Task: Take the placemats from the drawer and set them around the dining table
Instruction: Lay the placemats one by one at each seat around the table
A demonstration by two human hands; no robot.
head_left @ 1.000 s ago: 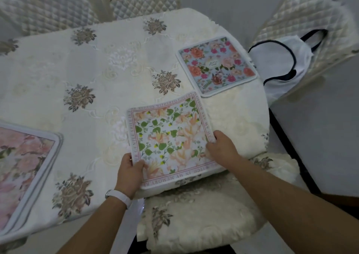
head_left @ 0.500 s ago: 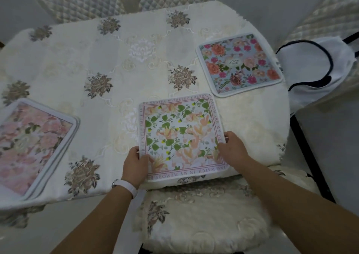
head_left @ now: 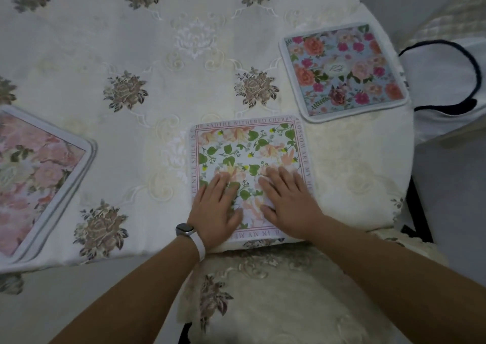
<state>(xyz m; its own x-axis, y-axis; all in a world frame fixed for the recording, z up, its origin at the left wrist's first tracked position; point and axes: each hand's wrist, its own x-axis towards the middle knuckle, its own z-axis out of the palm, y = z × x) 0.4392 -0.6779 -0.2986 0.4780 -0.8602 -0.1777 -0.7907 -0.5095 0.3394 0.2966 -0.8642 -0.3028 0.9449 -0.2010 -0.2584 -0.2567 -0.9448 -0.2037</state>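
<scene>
A square placemat with green leaves and peach flowers (head_left: 247, 146) lies flat at the near edge of the dining table (head_left: 157, 62). My left hand (head_left: 217, 207) and my right hand (head_left: 288, 201) both press down on its near half with straight fingers, side by side. A blue placemat with red and pink roses (head_left: 344, 70) lies at the table's right edge. A stack of pink floral placemats (head_left: 39, 175) rests at the left edge.
A chair with a cream embroidered seat cover (head_left: 276, 296) stands tucked under the table right below my hands. At the right, a quilted chair carries a white bag with dark straps (head_left: 441, 80). The tablecloth is cream with brown flower motifs.
My hands left the green placemat's side edges and moved onto its top, palms down. The mat now sits squarer to the table edge, and the view has dropped closer.
</scene>
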